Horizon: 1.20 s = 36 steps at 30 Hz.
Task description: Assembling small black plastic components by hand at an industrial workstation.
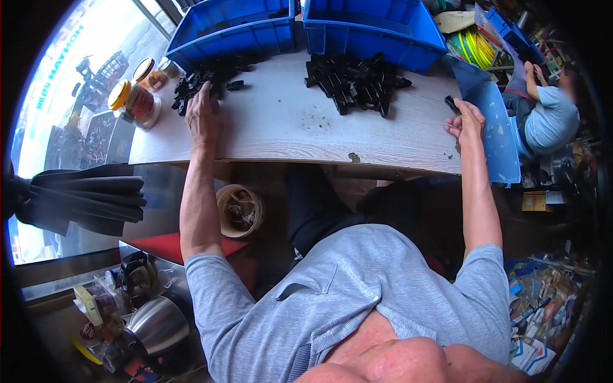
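Note:
My left hand [202, 120] is at the right edge of a heap of small black plastic parts [183, 87] on the left of the table. Its fingers are bent down and drawn together among the parts; whatever is between them is hidden. Off to the right, my right hand [469, 121] pinches a short black plastic part [451, 103] between thumb and fingers, above the table's right end. A larger pile of similar black parts [361, 83] lies at the back, right of the middle. One loose black piece [235, 85] rests a little right of my left hand.
Two blue bins [235, 37] [377, 39] stand along the pale table's [281, 121] far side. Lidded jars [142, 107] are at its left edge. A blue panel [500, 137] borders the right end. Below is a bucket [240, 210]; another person [554, 118] sits at far right.

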{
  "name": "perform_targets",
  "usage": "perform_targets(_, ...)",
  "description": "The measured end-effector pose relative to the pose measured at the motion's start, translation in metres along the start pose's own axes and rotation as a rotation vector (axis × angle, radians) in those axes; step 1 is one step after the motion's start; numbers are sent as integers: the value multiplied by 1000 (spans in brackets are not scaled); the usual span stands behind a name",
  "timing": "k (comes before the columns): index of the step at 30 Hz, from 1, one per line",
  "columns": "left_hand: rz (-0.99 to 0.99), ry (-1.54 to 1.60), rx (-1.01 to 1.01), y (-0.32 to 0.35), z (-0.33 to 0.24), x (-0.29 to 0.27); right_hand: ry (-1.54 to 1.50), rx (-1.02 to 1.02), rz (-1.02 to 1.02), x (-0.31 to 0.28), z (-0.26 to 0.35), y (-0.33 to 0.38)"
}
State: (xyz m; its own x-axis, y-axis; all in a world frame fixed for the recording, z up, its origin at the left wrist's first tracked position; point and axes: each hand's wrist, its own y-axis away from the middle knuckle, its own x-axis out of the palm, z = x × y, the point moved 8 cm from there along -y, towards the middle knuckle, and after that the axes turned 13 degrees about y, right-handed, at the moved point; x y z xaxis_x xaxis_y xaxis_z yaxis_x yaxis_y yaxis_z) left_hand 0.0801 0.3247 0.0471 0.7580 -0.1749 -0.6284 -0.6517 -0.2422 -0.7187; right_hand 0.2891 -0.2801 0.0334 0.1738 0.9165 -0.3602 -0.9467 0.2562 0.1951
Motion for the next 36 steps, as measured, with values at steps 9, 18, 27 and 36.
perform_targets(9,172,209,92,9,-87,38,228,-3,419,91,6,61)
perform_targets(18,12,403,-173,7,-56,35,312,-5,510,135,12,83)
perform_targets(27,135,92,-95,10,-62,29,285,-91,577,132,16,92)
perform_targets(36,124,217,-274,12,-51,34,264,-150,505,124,16,99)
